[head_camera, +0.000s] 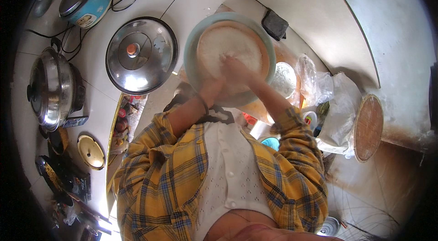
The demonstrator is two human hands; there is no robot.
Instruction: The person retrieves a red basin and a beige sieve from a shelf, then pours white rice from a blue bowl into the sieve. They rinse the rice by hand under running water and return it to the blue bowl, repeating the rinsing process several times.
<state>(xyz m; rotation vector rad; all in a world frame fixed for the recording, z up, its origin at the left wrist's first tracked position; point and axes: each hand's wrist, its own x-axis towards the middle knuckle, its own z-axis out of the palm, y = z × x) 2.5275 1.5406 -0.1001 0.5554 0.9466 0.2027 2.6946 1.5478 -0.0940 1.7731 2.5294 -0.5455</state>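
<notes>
A pale green basin [191, 47] stands in front of me, and a round tan-rimmed vessel [265, 59] sits inside it. White powder, which looks like flour, [232, 40] covers the inside of that vessel. My right hand [236, 70] reaches over the near side, its fingertips in or on the powder; motion blurs the fingers. Lower left of it, my left hand [214, 87] is at the near rim of the tan vessel, with a dark band on the wrist. Blur hides whether its fingers grip the rim.
Left of the basin lies a steel lid [142, 56] with an orange knob. Farther left are a blue rice cooker [87, 4] with cords and a lidded steel pan [46, 90]. Plastic bags [337, 104], a powder-dusted round board [369, 128] and a black object [274, 24] are at right.
</notes>
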